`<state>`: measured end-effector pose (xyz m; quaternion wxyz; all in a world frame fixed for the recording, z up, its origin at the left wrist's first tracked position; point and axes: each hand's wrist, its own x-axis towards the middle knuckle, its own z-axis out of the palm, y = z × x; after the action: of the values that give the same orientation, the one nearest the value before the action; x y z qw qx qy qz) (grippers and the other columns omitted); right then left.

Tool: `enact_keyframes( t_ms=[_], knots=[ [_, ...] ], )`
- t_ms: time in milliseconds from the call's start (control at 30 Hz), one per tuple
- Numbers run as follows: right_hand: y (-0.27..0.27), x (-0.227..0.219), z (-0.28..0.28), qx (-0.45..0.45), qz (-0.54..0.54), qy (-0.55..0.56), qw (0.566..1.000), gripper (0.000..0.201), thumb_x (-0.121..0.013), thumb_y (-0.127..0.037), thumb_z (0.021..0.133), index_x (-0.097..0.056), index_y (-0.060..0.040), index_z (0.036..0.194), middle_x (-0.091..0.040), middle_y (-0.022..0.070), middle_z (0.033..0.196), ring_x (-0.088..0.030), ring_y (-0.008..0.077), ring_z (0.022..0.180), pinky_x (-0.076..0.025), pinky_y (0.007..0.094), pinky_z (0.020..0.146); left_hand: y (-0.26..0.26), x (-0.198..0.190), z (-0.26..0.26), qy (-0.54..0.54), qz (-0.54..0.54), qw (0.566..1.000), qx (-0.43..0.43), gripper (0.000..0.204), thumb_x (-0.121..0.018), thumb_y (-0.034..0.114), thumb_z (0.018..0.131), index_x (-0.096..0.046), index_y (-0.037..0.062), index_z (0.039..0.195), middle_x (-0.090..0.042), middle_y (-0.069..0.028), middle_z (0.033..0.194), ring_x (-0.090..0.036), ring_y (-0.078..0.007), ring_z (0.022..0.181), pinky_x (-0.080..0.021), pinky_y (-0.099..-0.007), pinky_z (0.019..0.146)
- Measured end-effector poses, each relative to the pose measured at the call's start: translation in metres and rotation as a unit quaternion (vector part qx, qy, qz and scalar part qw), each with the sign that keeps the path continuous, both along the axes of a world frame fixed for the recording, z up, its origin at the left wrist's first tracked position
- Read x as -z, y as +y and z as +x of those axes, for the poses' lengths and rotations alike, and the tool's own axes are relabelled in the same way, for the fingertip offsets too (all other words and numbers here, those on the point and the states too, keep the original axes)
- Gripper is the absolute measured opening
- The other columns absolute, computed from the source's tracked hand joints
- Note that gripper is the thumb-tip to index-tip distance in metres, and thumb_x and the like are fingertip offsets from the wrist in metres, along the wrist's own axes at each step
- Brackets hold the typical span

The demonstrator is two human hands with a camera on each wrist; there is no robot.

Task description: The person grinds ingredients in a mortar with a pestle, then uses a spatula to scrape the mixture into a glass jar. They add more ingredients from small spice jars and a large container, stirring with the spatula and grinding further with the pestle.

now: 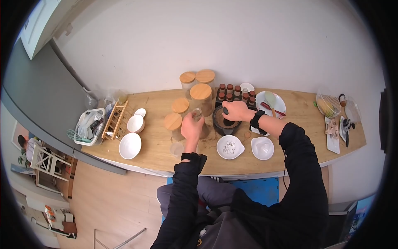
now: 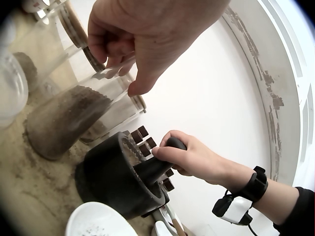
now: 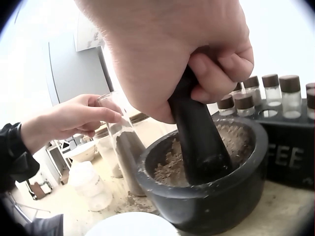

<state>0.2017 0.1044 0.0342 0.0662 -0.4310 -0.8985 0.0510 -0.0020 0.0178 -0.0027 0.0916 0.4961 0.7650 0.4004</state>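
My right hand point(image 1: 235, 111) grips a black pestle point(image 3: 199, 137), its fingers curled round the top. The pestle's lower end stands in a dark stone mortar point(image 3: 211, 206), among brown flaky bits point(image 3: 236, 142). To the left of the mortar, my left hand point(image 1: 192, 128) holds a tall clear glass jar point(image 2: 69, 118) by its uncovered rim, thumb on one side and fingers on the other. Coarse brown powder point(image 2: 74, 108) fills the jar's lower part. The jar's base is at the wooden countertop, close beside the mortar.
Glass jars with wooden lids point(image 1: 201, 92) stand behind my left hand. A black rack of small brown-capped bottles point(image 1: 222, 96) is behind the mortar. White bowls point(image 1: 262, 148) sit in front, one holding small pale pieces point(image 1: 229, 147). Brown powder is scattered on the countertop point(image 1: 161, 155).
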Motion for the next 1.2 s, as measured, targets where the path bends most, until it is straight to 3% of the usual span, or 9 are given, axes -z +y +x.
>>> enact_keyframes(
  t_ms=[133, 233, 467, 567, 667, 767, 867, 1000, 1200],
  knots=[
    [-0.001, 0.009, -0.009, -0.044, 0.041, 0.085, 0.995, 0.029, -0.06, -0.031, 0.08, -0.052, -0.0076, 0.095, -0.063, 0.0152, 0.074, -0.063, 0.0337, 0.069, -0.049, 0.0456, 0.059, -0.002, -0.006, -0.001, -0.007, -0.02, 1.0, 0.008, 0.045, -0.077, 0.037, 0.065, -0.067, 0.01, 0.1, -0.066, -0.0096, 0.09, -0.064, -0.0273, 0.085, -0.05, -0.0377, 0.071],
    [0.001, 0.006, -0.003, -0.115, 0.135, 0.036, 0.984, 0.027, -0.062, -0.029, 0.079, -0.052, -0.0093, 0.095, -0.061, 0.0133, 0.072, -0.062, 0.0325, 0.066, -0.049, 0.0451, 0.056, -0.003, -0.007, -0.001, -0.009, -0.016, 1.0, 0.007, 0.043, -0.076, 0.036, 0.064, -0.067, 0.0108, 0.098, -0.066, -0.0094, 0.09, -0.065, -0.0272, 0.085, -0.05, -0.0377, 0.071],
    [0.001, 0.005, 0.004, -0.04, 0.026, -0.011, 0.999, 0.028, -0.064, -0.029, 0.077, -0.052, -0.0101, 0.093, -0.061, 0.0143, 0.076, -0.062, 0.0323, 0.066, -0.048, 0.0456, 0.053, -0.001, -0.011, -0.004, -0.017, -0.04, 0.999, 0.016, 0.043, -0.076, 0.035, 0.063, -0.068, 0.0112, 0.098, -0.067, -0.0089, 0.093, -0.065, -0.0265, 0.087, -0.051, -0.0369, 0.072],
    [-0.005, 0.014, -0.005, -0.062, 0.051, 0.114, 0.99, 0.027, -0.063, -0.027, 0.076, -0.051, -0.0098, 0.093, -0.061, 0.0151, 0.076, -0.062, 0.0335, 0.066, -0.048, 0.0466, 0.053, 0.0, -0.011, -0.003, -0.027, -0.051, 0.998, 0.013, 0.043, -0.076, 0.035, 0.063, -0.068, 0.0113, 0.099, -0.067, -0.0091, 0.095, -0.065, -0.0264, 0.088, -0.051, -0.0366, 0.072],
    [-0.006, 0.004, -0.001, -0.125, 0.1, 0.052, 0.986, 0.027, -0.063, -0.026, 0.076, -0.051, -0.0091, 0.094, -0.062, 0.0154, 0.078, -0.061, 0.0348, 0.065, -0.047, 0.0481, 0.054, -0.001, -0.011, -0.001, -0.019, -0.046, 0.999, 0.008, 0.043, -0.076, 0.034, 0.063, -0.068, 0.0114, 0.099, -0.067, -0.0088, 0.094, -0.065, -0.0262, 0.087, -0.051, -0.0371, 0.072],
    [0.0, -0.002, 0.005, -0.103, 0.113, -0.016, 0.988, 0.027, -0.063, -0.026, 0.077, -0.052, -0.0089, 0.094, -0.062, 0.0155, 0.078, -0.061, 0.0356, 0.065, -0.047, 0.0489, 0.055, -0.001, -0.009, 0.002, -0.017, -0.038, 0.999, -0.011, 0.042, -0.077, 0.033, 0.062, -0.068, 0.0113, 0.098, -0.066, -0.0083, 0.092, -0.065, -0.0261, 0.087, -0.05, -0.0378, 0.071],
    [0.004, -0.004, -0.001, -0.034, 0.002, -0.036, 0.999, 0.026, -0.062, -0.026, 0.077, -0.052, -0.0093, 0.094, -0.062, 0.0149, 0.078, -0.061, 0.0356, 0.066, -0.047, 0.0484, 0.056, 0.0, -0.009, 0.002, -0.019, -0.036, 0.999, -0.011, 0.041, -0.077, 0.032, 0.062, -0.067, 0.0118, 0.096, -0.066, -0.0077, 0.091, -0.064, -0.0261, 0.086, -0.05, -0.0383, 0.07],
    [0.002, 0.014, -0.011, -0.053, 0.044, 0.116, 0.991, 0.027, -0.062, -0.03, 0.079, -0.052, -0.0098, 0.095, -0.062, 0.0128, 0.074, -0.062, 0.0358, 0.065, -0.048, 0.0481, 0.057, 0.0, -0.011, 0.001, -0.035, -0.055, 0.998, -0.006, 0.04, -0.077, 0.032, 0.063, -0.068, 0.013, 0.097, -0.066, -0.0071, 0.093, -0.064, -0.0263, 0.087, -0.05, -0.0382, 0.071],
    [0.009, -0.001, 0.007, -0.012, 0.055, -0.001, 0.998, 0.027, -0.059, -0.033, 0.084, -0.053, -0.0109, 0.098, -0.062, 0.0148, 0.075, -0.063, 0.035, 0.072, -0.049, 0.0473, 0.061, 0.002, -0.003, 0.001, -0.034, -0.049, 0.998, -0.006, 0.042, -0.077, 0.032, 0.063, -0.068, 0.0138, 0.1, -0.067, -0.0075, 0.095, -0.064, -0.0264, 0.088, -0.051, -0.0381, 0.073]
  ],
)
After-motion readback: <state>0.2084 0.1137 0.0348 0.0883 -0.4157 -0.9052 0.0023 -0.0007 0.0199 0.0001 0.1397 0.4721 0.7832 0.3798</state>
